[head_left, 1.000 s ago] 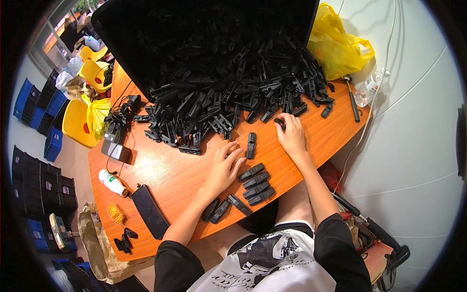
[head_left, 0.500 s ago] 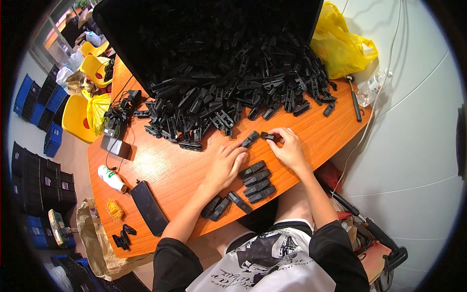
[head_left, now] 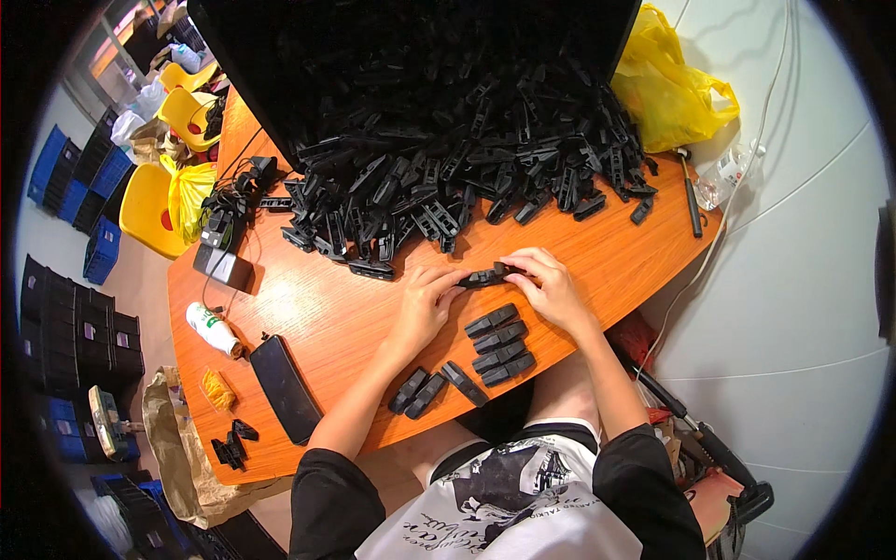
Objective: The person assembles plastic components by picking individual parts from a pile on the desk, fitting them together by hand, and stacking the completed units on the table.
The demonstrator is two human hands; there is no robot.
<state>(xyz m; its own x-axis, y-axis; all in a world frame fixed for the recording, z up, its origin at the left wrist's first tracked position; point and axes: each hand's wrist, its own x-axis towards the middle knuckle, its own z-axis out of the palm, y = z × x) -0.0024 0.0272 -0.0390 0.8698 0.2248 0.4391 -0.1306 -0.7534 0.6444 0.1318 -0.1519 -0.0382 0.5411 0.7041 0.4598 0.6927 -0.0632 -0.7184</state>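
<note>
**Both hands on black piece, middle stretch of worktop**

Left hand (head_left: 431,297) and right hand (head_left: 544,283) each have a closed fingertip grip, one at either end of the black piece (head_left: 485,277). Could be one part or two butted end to end; fingers cover the ends, can't tell.

Position: between the heap of black parts (head_left: 373,191) toward the far edge of the worktop (head_left: 644,245) and the row of four black parts (head_left: 501,355) near the front edge. Three loose black parts (head_left: 464,383) sit left of that row, also by the front edge.

Handling, my read: light, stiff, looks like moulded plastic. Matt faces, so probably not very slippery. Not fragile as a block, but thin tips or tabs could snap if bent. Take hold by the long sides near each end, thumb against fingers, middle left clear. Keep pressure straight along the length; the faces are stepped, so a pinch on a ridge may roll.

Other stuff: phone (head_left: 285,389) near front-left corner, white bottle (head_left: 213,329) along left edge, hammer (head_left: 692,198) by right end. Neither hand touches those.
</note>
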